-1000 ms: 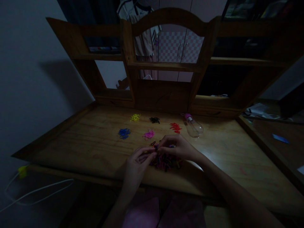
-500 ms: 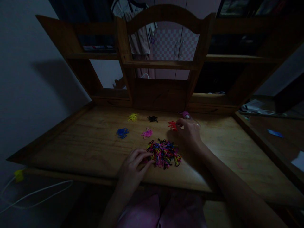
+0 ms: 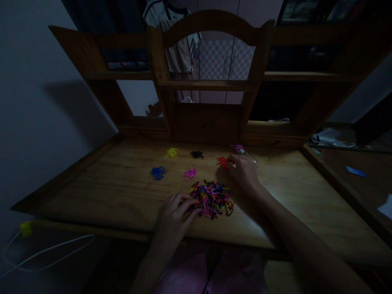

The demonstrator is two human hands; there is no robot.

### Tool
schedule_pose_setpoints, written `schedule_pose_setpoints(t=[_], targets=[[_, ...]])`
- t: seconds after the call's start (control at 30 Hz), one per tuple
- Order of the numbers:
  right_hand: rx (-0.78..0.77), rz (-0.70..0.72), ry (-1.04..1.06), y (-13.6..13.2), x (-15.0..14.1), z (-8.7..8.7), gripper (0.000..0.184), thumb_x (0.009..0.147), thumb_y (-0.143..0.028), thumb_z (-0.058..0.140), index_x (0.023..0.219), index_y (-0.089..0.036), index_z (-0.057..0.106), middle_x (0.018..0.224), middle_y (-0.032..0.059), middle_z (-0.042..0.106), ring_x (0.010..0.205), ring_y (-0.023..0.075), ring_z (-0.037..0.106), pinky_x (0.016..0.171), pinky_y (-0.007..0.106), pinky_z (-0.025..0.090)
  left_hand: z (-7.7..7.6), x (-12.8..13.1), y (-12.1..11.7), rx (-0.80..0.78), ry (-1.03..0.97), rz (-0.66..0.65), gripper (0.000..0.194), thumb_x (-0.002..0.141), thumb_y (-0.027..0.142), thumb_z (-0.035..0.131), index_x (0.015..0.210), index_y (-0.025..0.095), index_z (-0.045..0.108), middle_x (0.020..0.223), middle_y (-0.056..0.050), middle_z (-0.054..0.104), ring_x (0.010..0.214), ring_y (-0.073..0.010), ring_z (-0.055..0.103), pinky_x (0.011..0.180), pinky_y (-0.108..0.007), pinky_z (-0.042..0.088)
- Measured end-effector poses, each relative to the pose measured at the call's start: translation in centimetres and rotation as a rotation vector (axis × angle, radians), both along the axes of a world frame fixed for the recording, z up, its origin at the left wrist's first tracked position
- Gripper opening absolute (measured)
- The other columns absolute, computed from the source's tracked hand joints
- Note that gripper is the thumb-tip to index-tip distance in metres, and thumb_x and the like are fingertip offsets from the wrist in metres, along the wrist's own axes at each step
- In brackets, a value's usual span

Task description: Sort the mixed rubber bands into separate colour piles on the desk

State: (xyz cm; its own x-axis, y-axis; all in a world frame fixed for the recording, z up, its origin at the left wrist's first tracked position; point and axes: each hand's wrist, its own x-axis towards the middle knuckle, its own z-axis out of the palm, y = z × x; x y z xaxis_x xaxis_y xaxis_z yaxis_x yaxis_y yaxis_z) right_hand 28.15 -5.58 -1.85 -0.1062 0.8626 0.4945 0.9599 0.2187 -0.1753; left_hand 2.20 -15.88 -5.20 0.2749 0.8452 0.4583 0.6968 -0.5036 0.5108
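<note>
A mixed heap of small elastic bands [image 3: 212,198] in several colours lies near the desk's front. My left hand [image 3: 176,212] rests at its left edge, thumb and index finger drawn together by a bit of red; what they pinch is too small to make out. Farther right, my right hand [image 3: 243,169] is over the pile of red bands [image 3: 222,162], its fingers closed together and their tips partly hiding the pile. Anything between them is hidden. Separate piles of yellow bands [image 3: 172,152], black bands [image 3: 197,154], blue bands [image 3: 158,172] and pink bands [image 3: 190,173] lie to the left.
A clear bottle with a purple cap [image 3: 239,148] lies behind my right hand. The wooden desk [image 3: 116,183] has a shelf unit [image 3: 208,84] along its back. A white cable [image 3: 58,245] hangs at the lower left.
My left thumb and index finger have drawn closer together and shifted slightly right at the heap. My right hand stays by the red bands, nearly unmoved. The view has tilted a little.
</note>
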Motion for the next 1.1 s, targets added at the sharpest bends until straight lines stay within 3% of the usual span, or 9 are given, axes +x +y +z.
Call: schedule_pose_setpoints(t=[0.33,0.9,1.03,1.1], targets=[[-0.024,0.020,0.015,0.0,0.0,-0.2,0.018,0.089,-0.019,0.048,0.091,-0.019,0.066,0.090,0.0083,0.070,0.084,0.0201,0.060,0.072,0.028,0.036,-0.1,0.4,0.3,0.006,-0.003,-0.004,0.013,0.086,0.020,0.059,0.094,0.025,0.068,0.092,-0.004,0.061,0.089,-0.0193,0.057,0.082,-0.034,0.047],[-0.051,0.023,0.015,0.1,0.0,-0.5,0.021,0.088,-0.018,0.048,0.093,-0.019,0.069,0.094,0.0093,0.069,0.086,0.0220,0.060,0.071,0.030,0.038,1.6,0.2,-0.2,-0.113,-0.271,0.089,0.009,0.087,0.028,0.059,0.088,0.023,0.066,0.093,-0.002,0.063,0.090,-0.0162,0.061,0.083,-0.026,0.048],[-0.038,0.100,0.149,-0.4,-0.6,0.2,0.023,0.088,-0.018,0.049,0.101,-0.018,0.068,0.100,0.0108,0.067,0.089,0.0216,0.060,0.074,0.030,0.041,1.5,0.1,-0.1,-0.109,-0.288,0.111,0.010,0.086,0.030,0.060,0.085,0.022,0.067,0.091,-0.002,0.064,0.087,-0.0160,0.062,0.080,-0.026,0.049],[-0.058,0.227,0.280,-1.1,-1.3,1.0,0.023,0.089,-0.022,0.051,0.105,-0.018,0.067,0.102,0.0102,0.066,0.087,0.0196,0.060,0.073,0.029,0.043,1.4,0.1,0.0,-0.103,-0.299,0.107,0.011,0.086,0.030,0.060,0.084,0.022,0.066,0.090,-0.002,0.064,0.086,-0.0163,0.062,0.079,-0.026,0.049]])
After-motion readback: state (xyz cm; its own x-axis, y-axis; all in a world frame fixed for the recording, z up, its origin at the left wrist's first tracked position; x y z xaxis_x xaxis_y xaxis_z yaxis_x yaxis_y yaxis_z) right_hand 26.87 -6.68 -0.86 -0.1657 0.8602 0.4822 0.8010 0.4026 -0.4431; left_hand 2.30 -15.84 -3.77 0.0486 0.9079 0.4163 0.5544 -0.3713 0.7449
